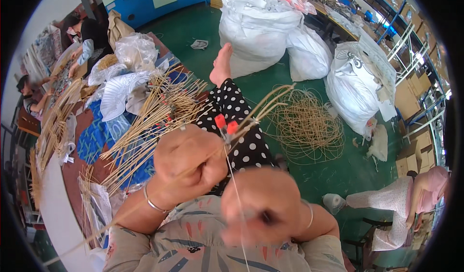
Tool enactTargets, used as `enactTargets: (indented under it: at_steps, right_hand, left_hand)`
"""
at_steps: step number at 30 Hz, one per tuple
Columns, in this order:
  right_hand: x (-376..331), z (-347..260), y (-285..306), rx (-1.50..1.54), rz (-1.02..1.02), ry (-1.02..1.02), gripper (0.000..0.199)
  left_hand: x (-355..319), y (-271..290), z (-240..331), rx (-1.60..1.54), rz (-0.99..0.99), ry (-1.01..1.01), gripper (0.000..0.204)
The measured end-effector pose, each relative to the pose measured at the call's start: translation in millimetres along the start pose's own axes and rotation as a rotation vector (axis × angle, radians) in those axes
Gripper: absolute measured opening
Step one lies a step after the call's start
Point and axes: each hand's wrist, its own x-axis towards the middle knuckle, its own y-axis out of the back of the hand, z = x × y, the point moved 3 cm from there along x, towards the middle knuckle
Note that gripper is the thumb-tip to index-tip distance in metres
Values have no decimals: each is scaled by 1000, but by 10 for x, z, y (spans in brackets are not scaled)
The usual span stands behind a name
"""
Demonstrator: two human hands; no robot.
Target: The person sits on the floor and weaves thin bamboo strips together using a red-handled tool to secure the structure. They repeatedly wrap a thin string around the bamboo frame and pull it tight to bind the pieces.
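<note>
Green floor (193,59): cane coil (309,129). Left hand (189,153): fingers closed on cane strands (245,128) above my lap (249,151); one white tie (254,121) apparently done. Right hand (263,202): blurred, finger state I cannot tell. White thread (235,180): trailing, binding seemingly unfinished. Loose canes (130,148): piled left.

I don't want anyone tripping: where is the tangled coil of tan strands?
In the head view, the tangled coil lies right of centre on the green floor, between the person's polka-dot trousers and the rightmost large white sack.
</note>
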Motion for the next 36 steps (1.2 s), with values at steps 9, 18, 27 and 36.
enactTargets:
  at_steps: [9,18,27,36]
  right_hand:
    - [41,361,-146,-39,263,-20,10]
    - [2,-112,-16,-343,273,76,9]
    - [-24,580,-92,5,429,-50,6]
    - [-697,497,-647,1117,-253,-677,16]
  left_hand:
    - [19,261,395,-264,69,-32,15]
    - [-92,241,422,-247,127,-95,10]
    - [-170,-92,-65,-41,-100,20,9]
    - [-197,42,-18,-322,-76,406,10]
